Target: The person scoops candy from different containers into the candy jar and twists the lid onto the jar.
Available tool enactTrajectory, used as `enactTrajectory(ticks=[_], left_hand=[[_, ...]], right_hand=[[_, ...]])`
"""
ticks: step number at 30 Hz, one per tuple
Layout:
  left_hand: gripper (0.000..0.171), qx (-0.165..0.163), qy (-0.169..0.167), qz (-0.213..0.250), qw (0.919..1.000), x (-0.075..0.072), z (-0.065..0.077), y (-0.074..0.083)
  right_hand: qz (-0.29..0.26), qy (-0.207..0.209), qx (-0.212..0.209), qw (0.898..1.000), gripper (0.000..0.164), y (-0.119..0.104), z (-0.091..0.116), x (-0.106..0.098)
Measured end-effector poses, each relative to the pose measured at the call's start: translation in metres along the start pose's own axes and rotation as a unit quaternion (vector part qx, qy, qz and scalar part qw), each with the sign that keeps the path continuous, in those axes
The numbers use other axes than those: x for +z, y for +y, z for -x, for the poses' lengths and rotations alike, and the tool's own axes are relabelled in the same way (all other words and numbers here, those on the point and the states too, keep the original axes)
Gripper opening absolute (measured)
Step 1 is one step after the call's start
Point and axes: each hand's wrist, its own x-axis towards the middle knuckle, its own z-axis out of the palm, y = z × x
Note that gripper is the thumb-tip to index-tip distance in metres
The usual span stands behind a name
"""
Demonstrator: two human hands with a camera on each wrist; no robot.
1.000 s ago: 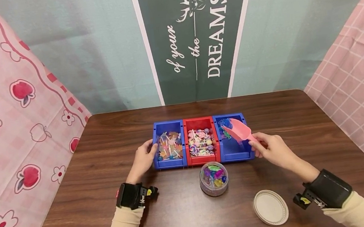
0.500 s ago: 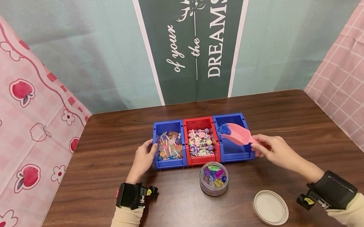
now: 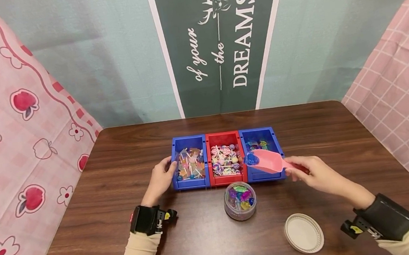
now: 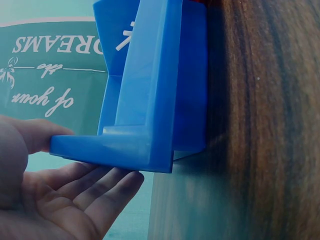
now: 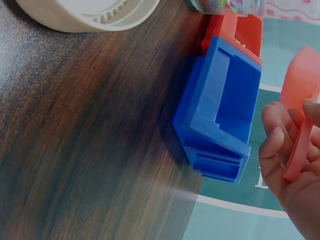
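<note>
My right hand (image 3: 313, 172) grips the handle of a pink scoop (image 3: 269, 161), held above the front of the right blue bin (image 3: 267, 176). Translucent blue pieces (image 3: 251, 158) sit at the scoop's tip, and small colourful pieces (image 3: 262, 144) lie in the back of that bin. With thumb on one side and fingers on the other, my left hand (image 4: 75, 185) holds the side wall of the left blue bin (image 4: 112, 150), which contains small lollipop-like pieces (image 3: 191, 162). Between the blue bins stands a red bin (image 3: 229, 179) of striped lollipops and round candies (image 3: 225, 159).
Before the bins stands a clear round jar (image 3: 242, 215) containing colourful translucent pieces. A cream lid (image 3: 304, 233) lies nearer, to the right, on the dark wooden table (image 3: 203, 245). Printed cloths (image 3: 121, 61) hang behind and at both sides.
My right hand and the scoop have moved toward me and up from inside the right bin, uncovering the pieces at its back. The left hand stays on the left bin.
</note>
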Motion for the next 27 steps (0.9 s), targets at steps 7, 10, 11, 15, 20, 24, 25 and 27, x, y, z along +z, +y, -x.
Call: enactTrajectory(ticks=[7,10,11,15,20,24,25,27], left_hand=[[0.043,-0.003,0.002,0.003,1.0000,0.0009,0.0003,-0.0007],[0.043,-0.001,0.003,0.004,1.0000,0.0006,0.0004,-0.0011],[0.043,0.001,0.003,0.003,1.0000,0.0004,0.0004,-0.0011],[0.042,0.003,0.006,-0.001,1.0000,0.0005,-0.0002,-0.0013],[0.043,0.000,0.004,0.000,1.0000,-0.0001,0.0004,-0.0003],[0.043,0.000,0.003,0.001,1.0000,-0.0004,0.0003,0.0002],[0.043,0.000,0.003,0.001,1.0000,-0.0005,0.0001,0.0001],[0.043,-0.001,0.002,0.001,1.0000,-0.0005,-0.0002,-0.0001]], right_hand=[[-0.033,-0.048,-0.019,0.998,0.024,-0.0041,-0.0006,-0.0058],[-0.038,-0.066,-0.023,0.997,0.023,-0.0057,0.0000,-0.0060],[-0.037,-0.072,-0.025,0.996,0.023,-0.0061,0.0003,-0.0059],[-0.036,-0.091,-0.023,0.995,0.021,-0.0073,0.0021,-0.0053],[-0.049,-0.123,-0.020,0.991,0.016,-0.0077,0.0049,-0.0043],[-0.042,-0.128,-0.055,0.989,0.017,-0.0087,0.0055,-0.0018],[-0.039,-0.127,-0.063,0.989,0.018,-0.0090,0.0053,-0.0012],[-0.034,-0.124,-0.077,0.989,0.019,-0.0098,0.0047,-0.0001]])
